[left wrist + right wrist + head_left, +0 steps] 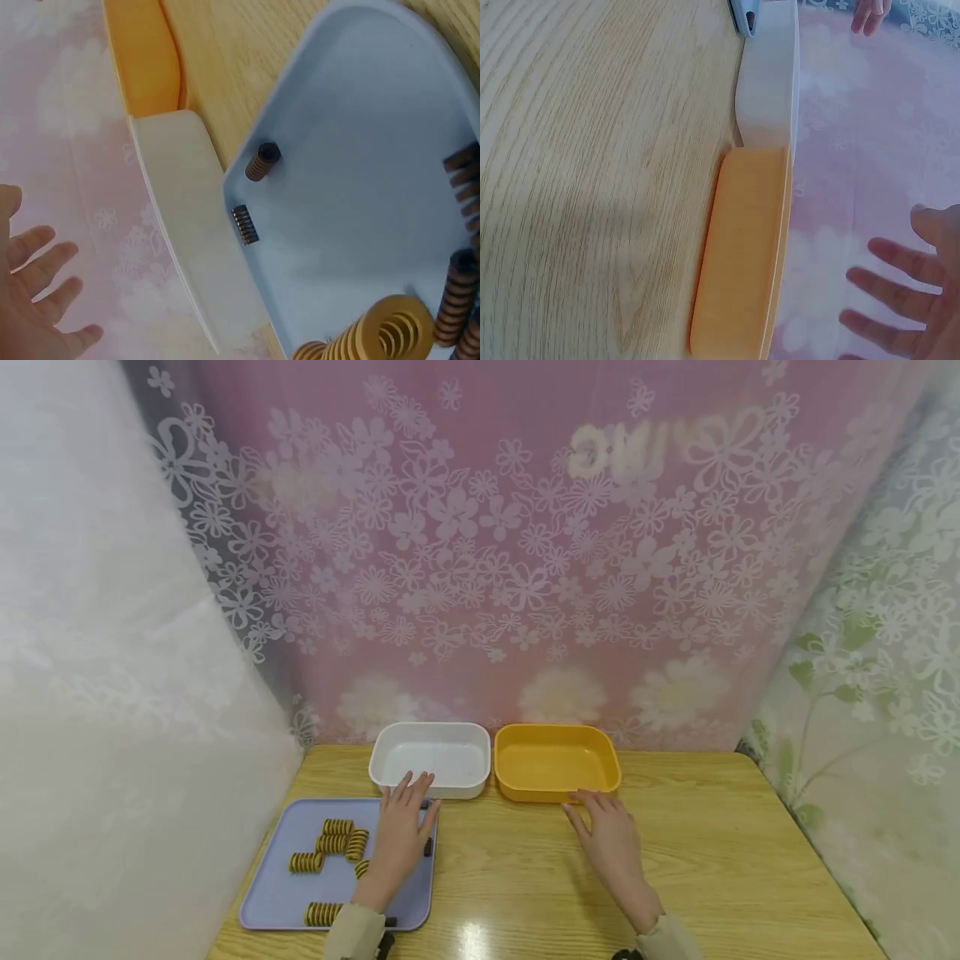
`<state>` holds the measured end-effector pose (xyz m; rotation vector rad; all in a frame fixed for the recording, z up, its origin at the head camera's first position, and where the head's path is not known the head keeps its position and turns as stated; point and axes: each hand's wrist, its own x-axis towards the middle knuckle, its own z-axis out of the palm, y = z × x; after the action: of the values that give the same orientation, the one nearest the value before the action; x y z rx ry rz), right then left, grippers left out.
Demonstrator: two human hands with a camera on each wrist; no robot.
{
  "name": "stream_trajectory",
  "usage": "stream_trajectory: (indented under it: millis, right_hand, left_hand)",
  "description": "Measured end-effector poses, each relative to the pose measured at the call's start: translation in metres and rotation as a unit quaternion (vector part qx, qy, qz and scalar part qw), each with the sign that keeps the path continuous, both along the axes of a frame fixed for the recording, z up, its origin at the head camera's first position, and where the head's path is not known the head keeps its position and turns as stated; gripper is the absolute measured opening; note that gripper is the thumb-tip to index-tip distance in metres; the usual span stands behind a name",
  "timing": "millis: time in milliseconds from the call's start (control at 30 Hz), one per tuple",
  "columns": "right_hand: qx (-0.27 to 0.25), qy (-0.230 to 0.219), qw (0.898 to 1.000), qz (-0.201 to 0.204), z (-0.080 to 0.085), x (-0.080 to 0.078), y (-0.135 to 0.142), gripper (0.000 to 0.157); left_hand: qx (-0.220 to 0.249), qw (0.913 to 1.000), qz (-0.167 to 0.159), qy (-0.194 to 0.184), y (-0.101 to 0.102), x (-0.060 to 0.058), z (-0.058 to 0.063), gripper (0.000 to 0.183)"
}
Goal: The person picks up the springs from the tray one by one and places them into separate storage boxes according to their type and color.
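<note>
A pale blue tray (281,893) lies at the table's front left and carries several yellow and brown coil springs (339,840). My left hand (401,831) hovers flat over the tray's right side with fingers straight, holding nothing. Its fingertips reach toward the white bin (429,758). In the left wrist view a small brown spring (261,161) and a dark spring (244,223) lie near the tray's edge (360,150). My right hand (606,831) is spread flat just in front of the orange bin (557,762), empty. Both bins look empty.
The wooden table (712,860) is closed in by flowered curtains (525,568) at the back and both sides. The white bin (769,75) and orange bin (742,247) stand side by side, nearly touching, at the back edge.
</note>
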<state>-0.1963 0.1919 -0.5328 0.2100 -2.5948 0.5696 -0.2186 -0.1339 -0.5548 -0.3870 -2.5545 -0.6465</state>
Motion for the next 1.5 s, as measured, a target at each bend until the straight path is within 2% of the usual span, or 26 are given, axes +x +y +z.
stream_trajectory:
  millis: [167, 333, 533, 700, 900, 1100, 1267, 1367, 1500]
  right_hand:
    - [-0.017, 0.038, 0.999, 0.018, -0.001, 0.000, -0.013, 0.018]
    - [-0.015, 0.024, 0.999, 0.040, -0.011, 0.004, -0.029, 0.014]
    - [0.008, 0.049, 0.997, 0.066, -0.023, 0.006, -0.056, 0.011]
    - [0.014, 0.037, 0.996, 0.084, -0.031, 0.009, -0.080, 0.012]
    - [0.044, 0.022, 0.991, 0.124, -0.048, 0.013, -0.109, 0.022]
    - [0.063, -0.011, 0.985, 0.160, -0.058, 0.015, -0.137, 0.032]
    - [0.094, -0.028, 0.978, 0.181, -0.065, 0.017, -0.156, 0.044]
    - [0.119, -0.055, 0.972, 0.195, -0.072, 0.017, -0.166, 0.051]
    - [0.144, -0.115, 0.960, 0.209, -0.077, 0.017, -0.177, 0.061]
  left_hand:
    - [0.037, 0.9988, 0.008, 0.030, -0.015, 0.005, 0.001, 0.028]
    - [0.047, 0.9973, 0.035, 0.045, -0.035, 0.011, 0.000, 0.021]
    - [0.041, 0.9955, 0.070, 0.048, -0.068, 0.018, -0.006, 0.021]
    - [0.033, 0.9948, 0.068, 0.068, -0.096, 0.026, -0.014, 0.025]
    - [0.003, 0.9931, 0.072, 0.092, -0.129, 0.036, -0.028, 0.032]
    - [-0.022, 0.9945, 0.083, 0.061, -0.161, 0.047, -0.042, 0.042]
    - [-0.053, 0.9939, 0.097, 0.007, -0.185, 0.055, -0.054, 0.046]
    - [-0.075, 0.9904, 0.114, -0.019, -0.193, 0.060, -0.059, 0.050]
    - [-0.086, 0.9860, 0.139, -0.033, -0.201, 0.066, -0.066, 0.053]
